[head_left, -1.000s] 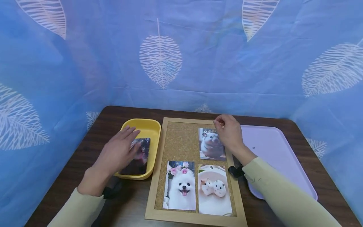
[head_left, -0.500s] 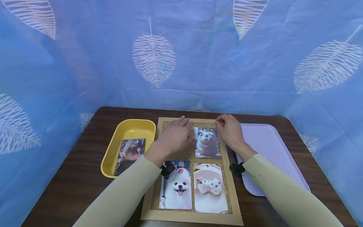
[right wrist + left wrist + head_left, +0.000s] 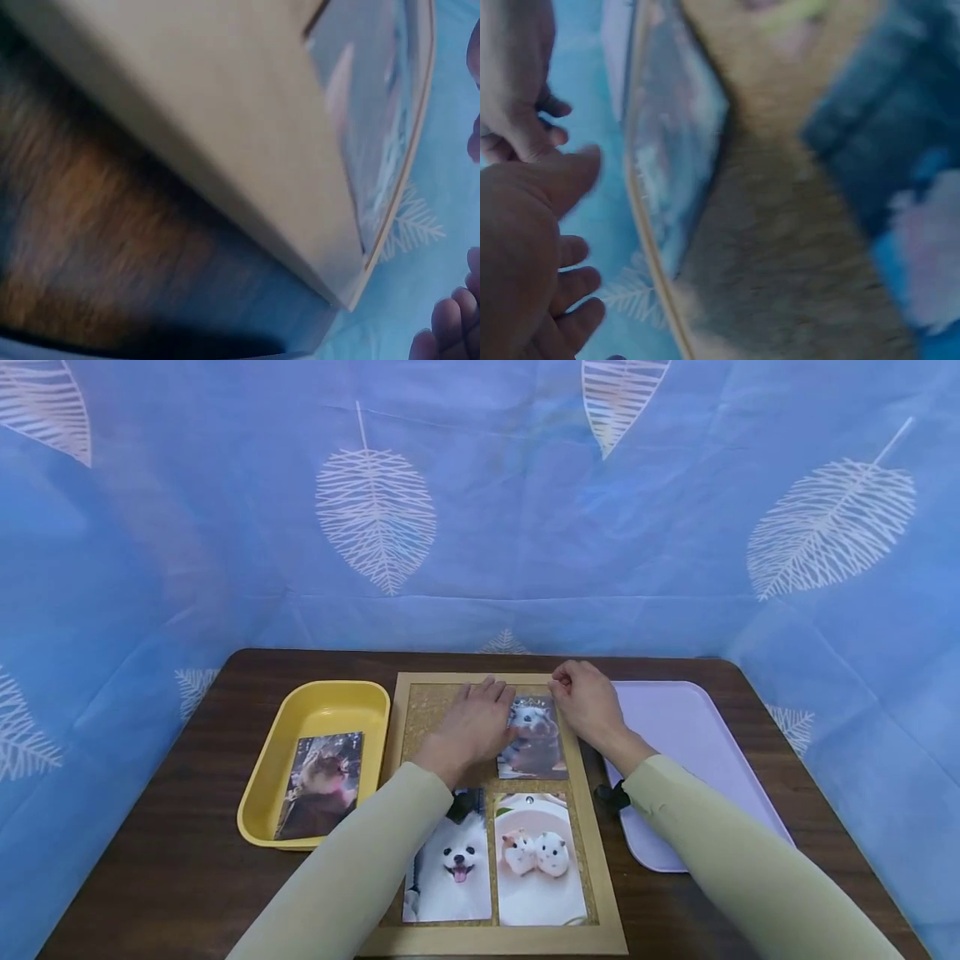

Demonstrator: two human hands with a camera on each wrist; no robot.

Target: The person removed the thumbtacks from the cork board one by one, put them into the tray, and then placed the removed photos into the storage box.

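Note:
My left hand (image 3: 474,718), fingers fairly straight, lies over the left edge of the crowned-hamster photo (image 3: 536,752) on a wood-framed cork board (image 3: 607,893). At that photo's top right corner, my right hand (image 3: 588,697) brings thumb and forefinger together in a pinch. What looks like a small pin sits there, mostly hidden by the fingertips. Lower on the board are a white dog photo (image 3: 456,877), partly under my left sleeve, and a photo of two hamsters (image 3: 536,885) with a round pin head at its top. The left wrist view shows both hands close together.
To the board's left, a yellow tray (image 3: 330,693) holds a dark animal photo (image 3: 322,785). A lilac tray (image 3: 682,718) lies at the right, partly under my right sleeve. Behind the dark wood table (image 3: 172,860) hangs a blue leaf-print cloth (image 3: 480,527).
My left hand has moved right from above the yellow tray to the crowned-hamster photo. My right hand has stayed at its top right corner. The head view has shifted, so things appear further left.

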